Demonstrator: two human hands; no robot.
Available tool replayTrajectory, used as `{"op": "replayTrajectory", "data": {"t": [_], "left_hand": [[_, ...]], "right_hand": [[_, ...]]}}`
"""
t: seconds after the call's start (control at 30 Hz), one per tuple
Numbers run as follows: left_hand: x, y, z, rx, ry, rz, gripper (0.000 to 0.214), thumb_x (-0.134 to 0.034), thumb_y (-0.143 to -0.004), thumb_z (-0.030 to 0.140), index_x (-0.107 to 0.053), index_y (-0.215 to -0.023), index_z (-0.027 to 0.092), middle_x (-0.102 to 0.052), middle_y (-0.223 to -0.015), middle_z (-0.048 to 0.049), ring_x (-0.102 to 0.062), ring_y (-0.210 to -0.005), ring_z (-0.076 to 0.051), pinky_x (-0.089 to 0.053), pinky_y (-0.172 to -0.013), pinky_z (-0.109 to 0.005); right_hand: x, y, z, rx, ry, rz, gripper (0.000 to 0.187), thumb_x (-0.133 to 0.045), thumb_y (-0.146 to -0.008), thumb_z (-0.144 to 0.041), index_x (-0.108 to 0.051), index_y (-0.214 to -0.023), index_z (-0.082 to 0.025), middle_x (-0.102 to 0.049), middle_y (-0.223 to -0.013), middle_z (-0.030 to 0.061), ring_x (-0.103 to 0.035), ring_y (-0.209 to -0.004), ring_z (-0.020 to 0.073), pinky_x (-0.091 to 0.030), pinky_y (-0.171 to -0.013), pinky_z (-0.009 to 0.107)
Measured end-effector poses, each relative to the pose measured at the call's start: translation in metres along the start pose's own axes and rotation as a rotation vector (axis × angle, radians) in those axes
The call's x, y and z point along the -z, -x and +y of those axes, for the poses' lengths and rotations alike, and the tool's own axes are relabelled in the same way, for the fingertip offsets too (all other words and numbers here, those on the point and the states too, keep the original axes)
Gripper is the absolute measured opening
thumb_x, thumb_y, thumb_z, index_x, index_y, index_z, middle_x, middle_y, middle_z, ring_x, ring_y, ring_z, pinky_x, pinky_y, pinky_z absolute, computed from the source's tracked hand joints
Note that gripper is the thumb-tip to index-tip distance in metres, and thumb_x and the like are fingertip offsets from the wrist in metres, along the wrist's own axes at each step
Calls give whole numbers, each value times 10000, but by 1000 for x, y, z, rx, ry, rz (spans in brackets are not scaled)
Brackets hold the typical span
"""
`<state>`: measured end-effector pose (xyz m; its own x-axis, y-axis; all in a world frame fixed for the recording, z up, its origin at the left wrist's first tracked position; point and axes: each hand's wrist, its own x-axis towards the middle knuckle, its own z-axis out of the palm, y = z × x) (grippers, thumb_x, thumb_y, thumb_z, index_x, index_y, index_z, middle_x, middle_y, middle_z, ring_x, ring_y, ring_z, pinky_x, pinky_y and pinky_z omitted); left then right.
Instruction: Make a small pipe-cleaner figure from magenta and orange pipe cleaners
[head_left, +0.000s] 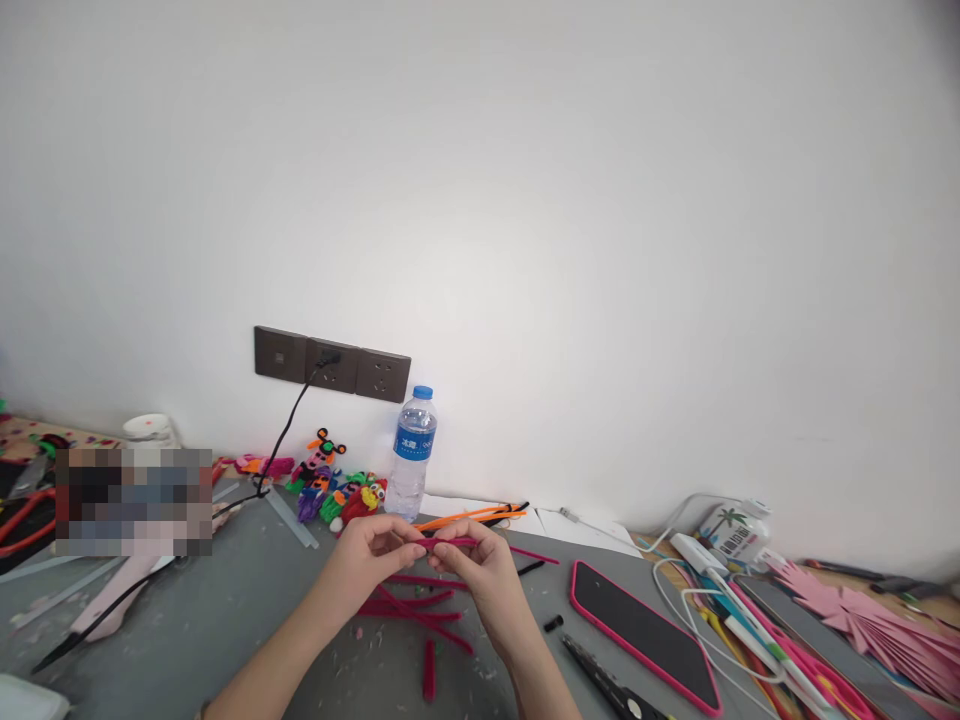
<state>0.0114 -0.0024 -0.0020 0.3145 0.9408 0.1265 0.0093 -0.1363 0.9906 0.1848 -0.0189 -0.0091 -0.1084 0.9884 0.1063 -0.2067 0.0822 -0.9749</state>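
Both hands meet above the grey mat (285, 640), thumbs and fingertips pinched close together on a magenta pipe cleaner (534, 553). My left hand (375, 555) grips it from the left; my right hand (476, 560) holds it just beside, and one end sticks out to the right. Below the hands lie several loose magenta pipe cleaners (420, 605), some crossing. A short, thick magenta piece (429, 670) rests nearer to me. Behind the fingers are orange pipe cleaners (480, 518), partly hidden.
A water bottle (414, 455) stands against the wall by small fuzzy figures (330, 490). To the right lie a phone (645, 635), black-bladed scissors (600, 675), white cables and folded pink paper (862, 620). A pale pink tool (124, 590) with a black cord lies left, partly blurred.
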Motion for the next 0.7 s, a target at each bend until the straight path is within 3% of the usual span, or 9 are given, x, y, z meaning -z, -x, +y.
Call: {"op": "replayTrajectory", "data": {"t": [0.47, 0.6, 0.7], "left_hand": [[-4, 0, -1, -129, 35, 87, 123, -716, -717, 300, -718, -693, 180, -661, -716, -41, -607, -702, -188, -471, -651, -259], [-4, 1, 7, -77, 71, 88, 145, -743, -684, 317, -701, -660, 180, -652, -689, -31, -583, -667, -176, -458, -625, -248], [-7, 2, 8, 6, 125, 158, 212, -778, -644, 366, -699, -675, 172, -632, -633, -18, -548, -602, -156, -430, -558, -234]], "right_hand": [[-5, 1, -3, 62, 23, 24, 260, -786, -665, -382, -636, -708, -174, -643, -671, 0, -582, -622, 141, -488, -637, 261], [-5, 3, -6, 73, 48, 2, 234, -755, -706, -379, -645, -736, -175, -627, -668, -5, -565, -624, 140, -463, -629, 256], [-7, 2, -6, 111, 88, 12, 246, -711, -746, -408, -653, -766, -170, -646, -701, 17, -586, -663, 161, -475, -652, 274]]}}
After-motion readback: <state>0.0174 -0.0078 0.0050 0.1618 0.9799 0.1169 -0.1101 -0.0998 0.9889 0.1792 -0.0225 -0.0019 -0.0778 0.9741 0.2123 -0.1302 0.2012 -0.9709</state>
